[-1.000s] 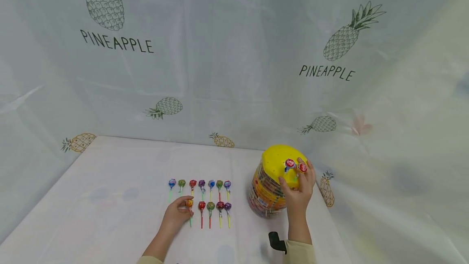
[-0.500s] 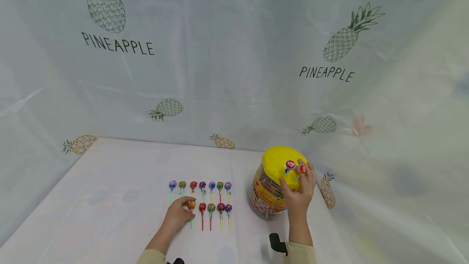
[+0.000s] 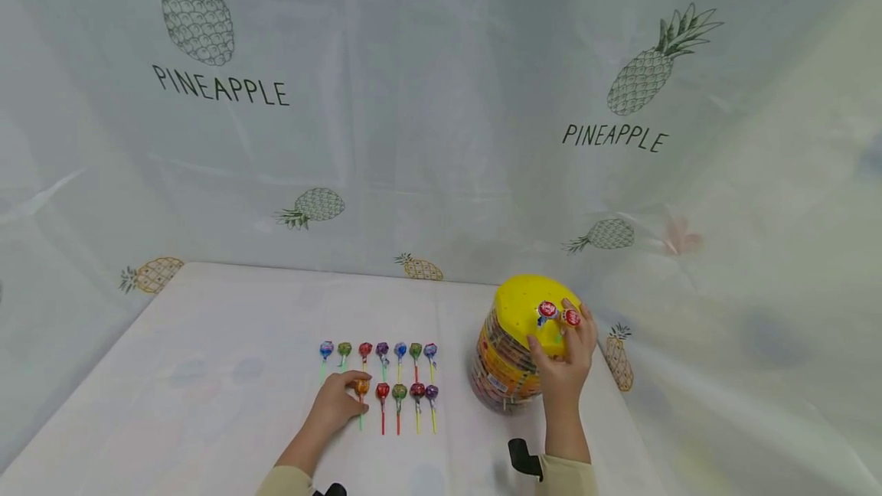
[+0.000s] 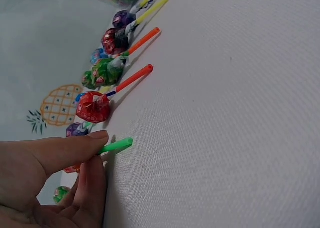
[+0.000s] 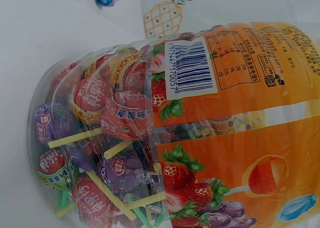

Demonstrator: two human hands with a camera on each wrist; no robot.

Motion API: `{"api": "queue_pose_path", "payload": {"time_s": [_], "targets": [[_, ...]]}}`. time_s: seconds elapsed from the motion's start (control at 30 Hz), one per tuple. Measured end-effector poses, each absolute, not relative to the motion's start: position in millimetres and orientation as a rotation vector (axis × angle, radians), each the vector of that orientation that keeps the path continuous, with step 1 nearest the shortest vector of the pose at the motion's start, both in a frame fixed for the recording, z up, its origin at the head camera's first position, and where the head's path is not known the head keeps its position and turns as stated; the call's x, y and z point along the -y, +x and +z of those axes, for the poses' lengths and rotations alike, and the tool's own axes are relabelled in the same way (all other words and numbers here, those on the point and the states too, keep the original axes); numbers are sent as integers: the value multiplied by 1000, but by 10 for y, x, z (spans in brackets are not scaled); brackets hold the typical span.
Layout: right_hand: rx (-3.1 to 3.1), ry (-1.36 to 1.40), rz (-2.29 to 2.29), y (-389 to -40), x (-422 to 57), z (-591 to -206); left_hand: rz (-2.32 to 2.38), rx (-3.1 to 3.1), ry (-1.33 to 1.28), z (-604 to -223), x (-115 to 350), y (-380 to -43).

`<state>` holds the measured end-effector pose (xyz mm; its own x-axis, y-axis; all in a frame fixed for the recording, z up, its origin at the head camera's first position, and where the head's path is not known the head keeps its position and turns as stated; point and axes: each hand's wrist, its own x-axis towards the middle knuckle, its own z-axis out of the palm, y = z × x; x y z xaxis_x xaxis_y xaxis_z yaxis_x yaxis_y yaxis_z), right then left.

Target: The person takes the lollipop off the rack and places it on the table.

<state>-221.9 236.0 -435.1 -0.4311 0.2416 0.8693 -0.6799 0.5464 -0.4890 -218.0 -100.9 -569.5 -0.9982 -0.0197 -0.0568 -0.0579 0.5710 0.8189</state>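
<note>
The orange lollipop [image 3: 361,386] lies at the left end of the near row of lollipops, about midway along the table [image 3: 207,373] and closer to its near edge than to its far edge. The left hand [image 3: 335,402] rests on the cloth beside it with thumb and forefinger closed on its green stick [image 4: 116,146]; the wrist view shows the stick pinched between the two fingertips, its free end poking out past them and lying on the tablecloth.

To the right of that sweet, the same row continues with a red lollipop [image 3: 382,389], a green lollipop [image 3: 400,389], a dark red lollipop [image 3: 416,389] and a purple lollipop [image 3: 431,391], sticks pointing toward the near edge. Just behind runs the far row of lollipops [image 3: 379,349], seven of them, laid parallel in the same way.

Toward the right edge of the table stands the lollipop tub [image 3: 513,350], a clear plastic drum with an orange label, packed with wrapped sweets, and closed by a yellow lid [image 3: 524,305]. The right hand [image 3: 561,366] holds the tub at its upper right side, fingers curled over the rim of the lid. Two red lollipops [image 3: 558,314] stand on the lid just by the fingertips.

A pineapple-printed cloth [image 3: 413,136] covers the table and hangs as a backdrop behind it.
</note>
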Motion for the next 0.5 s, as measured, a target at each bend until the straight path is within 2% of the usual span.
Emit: {"api": "queue_pose_path", "payload": {"time_s": [0.5], "targets": [[1717,366,1098,-2245,-2357,-4374,1437,-2733,-126,-5742,1049,-2172]]}}
